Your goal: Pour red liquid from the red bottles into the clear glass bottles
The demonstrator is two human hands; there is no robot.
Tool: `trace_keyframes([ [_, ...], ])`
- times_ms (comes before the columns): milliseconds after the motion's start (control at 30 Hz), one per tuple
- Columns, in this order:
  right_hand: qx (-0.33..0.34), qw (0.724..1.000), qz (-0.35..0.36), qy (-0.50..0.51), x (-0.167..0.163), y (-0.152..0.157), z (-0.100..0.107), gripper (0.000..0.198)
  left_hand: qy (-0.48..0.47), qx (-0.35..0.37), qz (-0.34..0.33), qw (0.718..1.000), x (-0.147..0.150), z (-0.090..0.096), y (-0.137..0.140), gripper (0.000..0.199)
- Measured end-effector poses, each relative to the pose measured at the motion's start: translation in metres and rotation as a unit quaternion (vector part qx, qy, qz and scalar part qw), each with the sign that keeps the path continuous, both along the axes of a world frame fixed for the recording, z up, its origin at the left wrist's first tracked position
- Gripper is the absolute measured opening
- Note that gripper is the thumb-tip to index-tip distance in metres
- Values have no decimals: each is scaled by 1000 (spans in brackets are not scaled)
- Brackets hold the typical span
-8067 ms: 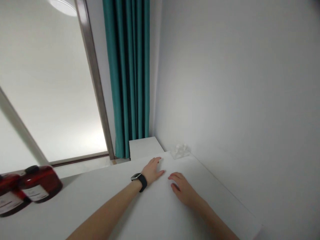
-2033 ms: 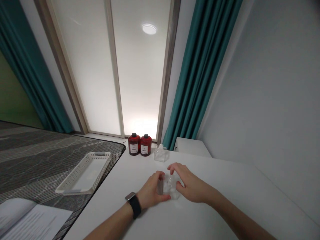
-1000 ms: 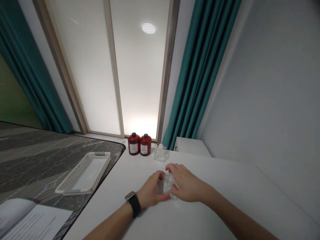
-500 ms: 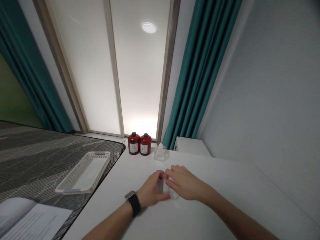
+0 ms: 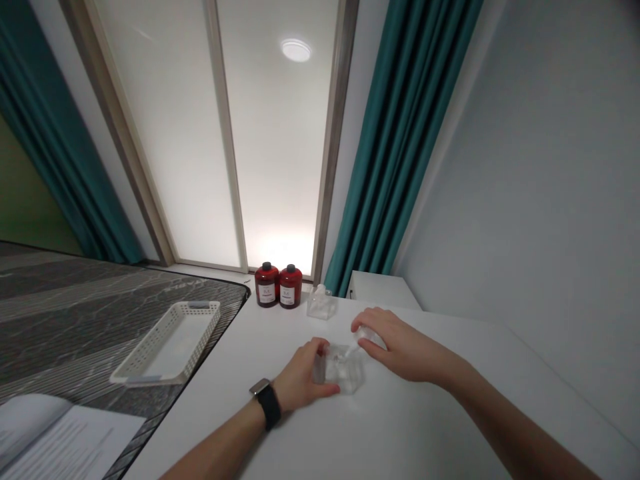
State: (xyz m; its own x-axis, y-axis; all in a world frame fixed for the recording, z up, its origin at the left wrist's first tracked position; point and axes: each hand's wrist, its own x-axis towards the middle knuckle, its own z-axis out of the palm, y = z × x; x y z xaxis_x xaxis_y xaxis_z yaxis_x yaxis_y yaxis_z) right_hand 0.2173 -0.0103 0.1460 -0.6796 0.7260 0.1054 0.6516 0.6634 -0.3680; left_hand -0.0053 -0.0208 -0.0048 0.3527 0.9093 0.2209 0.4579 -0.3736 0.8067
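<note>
A clear, box-shaped container (image 5: 347,371) stands on the white table, and the fingers and thumb of my left hand (image 5: 300,379) close round its left side. Just up and to the right of it, my right hand (image 5: 395,343) grips a clear, whitish lid (image 5: 369,337) between thumb and fingers. This lid is apart from the container's top, and a pale part of it points down toward the opening. My right fingers partly cover it, so its full shape is hidden. I cannot make out whether anything is inside the container.
Two red bottles (image 5: 278,287) with black caps and a second clear container (image 5: 321,303) stand at the table's (image 5: 280,447) far edge. A white perforated basket (image 5: 167,343) and an open book (image 5: 70,437) lie on the dark patterned surface to the left. Beyond is a white cabinet (image 5: 383,290).
My right hand has lifted up and to the right, taking the lid off the clear container. My left hand stays round the container in the same place.
</note>
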Motion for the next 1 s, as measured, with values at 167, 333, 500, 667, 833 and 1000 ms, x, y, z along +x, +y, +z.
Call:
trace_keyframes([
  [167, -18, 999, -21, 23, 25, -11, -23, 17, -3, 3, -6, 1000, 0, 0, 1, 56],
  [333, -18, 988, -84, 130, 41, -13, -45, 16, -14, -15, -2, 1000, 1, 1, 1, 57],
  [500, -12, 976, -111, 186, 35, -15, -73, 15, -12, -18, -2, 1000, 1, 5, -1, 56],
  [667, -16, 974, -124, 191, 36, -18, -89, 13, -11, -19, -4, 1000, 0, 4, -1, 59],
  [833, -37, 958, -176, 222, 48, 3, -112, 13, -14, -19, -7, 1000, 0, 3, 0, 60],
  [1000, -11, 937, -262, 232, 61, 49, -150, 11, -9, -28, -2, 1000, 0, 3, 0, 60],
])
